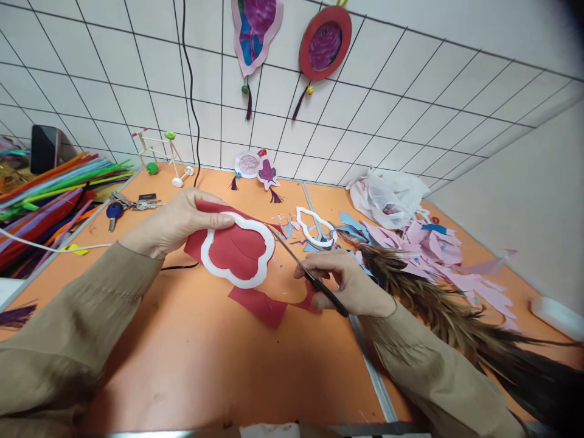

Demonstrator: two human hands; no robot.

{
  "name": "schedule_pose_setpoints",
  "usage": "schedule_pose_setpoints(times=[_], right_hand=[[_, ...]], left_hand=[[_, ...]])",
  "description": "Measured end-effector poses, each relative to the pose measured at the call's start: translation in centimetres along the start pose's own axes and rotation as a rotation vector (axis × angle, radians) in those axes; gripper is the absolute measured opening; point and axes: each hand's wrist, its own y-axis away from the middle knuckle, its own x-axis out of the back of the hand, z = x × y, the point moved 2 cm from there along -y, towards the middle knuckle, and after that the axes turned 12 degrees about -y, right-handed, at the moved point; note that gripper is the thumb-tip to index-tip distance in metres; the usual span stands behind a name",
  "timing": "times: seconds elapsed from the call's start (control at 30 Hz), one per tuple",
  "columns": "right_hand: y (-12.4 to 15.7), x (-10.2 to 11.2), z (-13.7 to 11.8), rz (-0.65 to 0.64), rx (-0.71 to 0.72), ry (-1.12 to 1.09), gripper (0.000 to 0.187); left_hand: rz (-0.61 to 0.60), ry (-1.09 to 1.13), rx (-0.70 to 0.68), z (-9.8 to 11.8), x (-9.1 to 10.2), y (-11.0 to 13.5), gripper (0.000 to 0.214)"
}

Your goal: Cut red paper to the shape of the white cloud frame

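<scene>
My left hand (176, 222) is closed on a piece of red paper (237, 246) with a white flower-shaped frame (207, 243) lying on it, thumb pressed on the frame's upper edge. My right hand (347, 283) grips black-handled scissors (303, 271); the blades point up-left to the red paper's right edge. A cut strip of red paper (260, 305) hangs below the frame over the orange table (205, 359). A second white frame (314, 226) lies on the table just beyond the scissors.
Pink and blue paper scraps (438, 249) and a white plastic bag (387, 194) lie at the right. Brown feathers (438, 298) lie by my right arm. Coloured pipe cleaners (50, 194), keys (123, 205) and a phone (43, 148) are at the left. Paper ornaments (319, 42) hang on the tiled wall.
</scene>
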Motion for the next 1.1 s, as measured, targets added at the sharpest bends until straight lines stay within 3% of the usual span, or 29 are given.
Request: schedule_pose_setpoints(times=[0.4,0.67,0.87,1.1], right_hand=[[0.3,0.6,0.1,0.008,-0.063,-0.026,0.044],[0.3,1.3,0.4,0.073,-0.018,-0.108,0.056],[0.4,1.3,0.2,-0.040,0.102,0.001,0.053],[0.5,1.4,0.3,-0.074,0.106,-0.028,0.052]], left_hand=[[0.055,0.120,0.038,-0.6,0.6,-0.4,0.021],[0.014,0.036,0.013,-0.5,0.4,-0.2,0.017],[-0.001,-0.039,-0.008,-0.1,0.1,0.1,0.016],[0.028,0.065,-0.002,-0.2,0.5,0.1,0.019]])
